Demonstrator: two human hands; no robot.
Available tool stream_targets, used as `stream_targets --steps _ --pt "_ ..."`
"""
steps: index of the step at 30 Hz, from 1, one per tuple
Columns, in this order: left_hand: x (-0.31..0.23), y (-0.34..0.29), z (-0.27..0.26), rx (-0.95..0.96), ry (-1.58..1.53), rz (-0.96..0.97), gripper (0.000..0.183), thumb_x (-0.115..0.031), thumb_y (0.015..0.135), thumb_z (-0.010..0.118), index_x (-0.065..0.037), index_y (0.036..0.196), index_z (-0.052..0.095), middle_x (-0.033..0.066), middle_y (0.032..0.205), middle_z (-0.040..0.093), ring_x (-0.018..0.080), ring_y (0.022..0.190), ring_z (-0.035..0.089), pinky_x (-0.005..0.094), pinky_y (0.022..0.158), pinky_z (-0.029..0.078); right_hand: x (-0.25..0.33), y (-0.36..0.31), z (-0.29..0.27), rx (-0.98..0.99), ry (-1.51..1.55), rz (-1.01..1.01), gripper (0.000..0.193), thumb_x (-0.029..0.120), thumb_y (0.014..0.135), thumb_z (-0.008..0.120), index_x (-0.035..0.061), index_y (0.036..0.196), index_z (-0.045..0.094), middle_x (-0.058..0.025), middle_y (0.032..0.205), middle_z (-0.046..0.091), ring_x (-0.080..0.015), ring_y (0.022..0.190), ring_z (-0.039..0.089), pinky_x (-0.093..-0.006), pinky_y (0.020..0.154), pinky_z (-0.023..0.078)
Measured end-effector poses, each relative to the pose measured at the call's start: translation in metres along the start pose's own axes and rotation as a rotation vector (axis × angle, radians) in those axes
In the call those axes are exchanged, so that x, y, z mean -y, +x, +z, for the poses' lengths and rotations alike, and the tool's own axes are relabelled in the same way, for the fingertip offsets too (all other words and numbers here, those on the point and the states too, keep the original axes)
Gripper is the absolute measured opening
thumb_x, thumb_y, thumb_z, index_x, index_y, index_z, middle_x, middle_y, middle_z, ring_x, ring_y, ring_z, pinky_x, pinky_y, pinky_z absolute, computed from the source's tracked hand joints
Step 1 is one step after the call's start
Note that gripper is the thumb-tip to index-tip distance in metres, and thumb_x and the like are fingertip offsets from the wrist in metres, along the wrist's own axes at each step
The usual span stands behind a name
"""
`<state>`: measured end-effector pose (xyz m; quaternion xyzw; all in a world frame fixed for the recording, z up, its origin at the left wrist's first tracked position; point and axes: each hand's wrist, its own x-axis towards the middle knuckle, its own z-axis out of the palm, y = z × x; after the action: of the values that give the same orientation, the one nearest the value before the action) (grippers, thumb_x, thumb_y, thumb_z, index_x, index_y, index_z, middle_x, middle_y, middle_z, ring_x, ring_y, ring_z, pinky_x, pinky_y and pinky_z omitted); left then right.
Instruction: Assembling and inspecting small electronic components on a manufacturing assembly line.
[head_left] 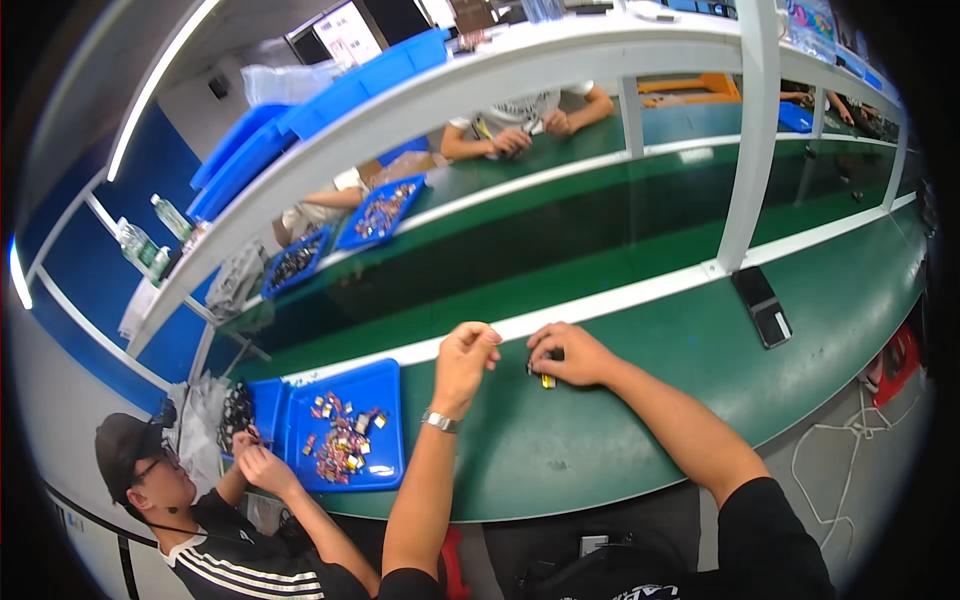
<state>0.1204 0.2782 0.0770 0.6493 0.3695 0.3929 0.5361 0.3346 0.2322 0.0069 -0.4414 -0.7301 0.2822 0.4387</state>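
Presently, the right hand (578,356) curls its fingers narrowly over a small yellow-and-dark part (548,381) at the green table (600,450) — whether it is firmly gripped, I cannot tell. Beside it, the left hand (464,362) is raised with fingertips close together; what they hold, I cannot tell. Leftward, the blue tray (389,420) has many loose pieces (343,445), so much seems left — finished ones I cannot distinguish. Farther, beyond the white rail (600,304), another tray (350,238) contains similar pieces.

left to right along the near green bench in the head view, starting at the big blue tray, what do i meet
Big blue tray → left hand → right hand → black phone-like device
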Motion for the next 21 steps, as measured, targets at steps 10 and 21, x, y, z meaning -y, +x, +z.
stream_targets --steps 10,21 --pt "0.076 -0.007 0.013 0.107 -0.309 -0.111 0.011 -0.011 0.095 0.064 0.000 0.097 0.065 0.0046 0.088 0.066 0.0083 0.072 0.058 0.0207 0.064 0.048 0.001 -0.011 -0.003 0.018 0.015 0.017 0.008 0.012 0.080 0.073 0.0103 0.088 0.075 -0.0046 0.110 0.065 -0.0237 0.109 0.056 -0.0359 0.095 0.046" --pt "0.076 -0.017 0.013 0.143 -0.281 -0.114 0.010 -0.006 0.092 0.066 0.002 0.097 0.067 0.0050 0.085 0.066 0.0086 0.073 0.060 0.0213 0.065 0.050 0.018 -0.017 0.004 0.026 -0.035 0.057 0.010 0.014 0.085 0.068 0.0089 0.091 0.073 -0.0064 0.087 0.068 -0.0259 0.092 0.061 -0.0377 0.086 0.048"
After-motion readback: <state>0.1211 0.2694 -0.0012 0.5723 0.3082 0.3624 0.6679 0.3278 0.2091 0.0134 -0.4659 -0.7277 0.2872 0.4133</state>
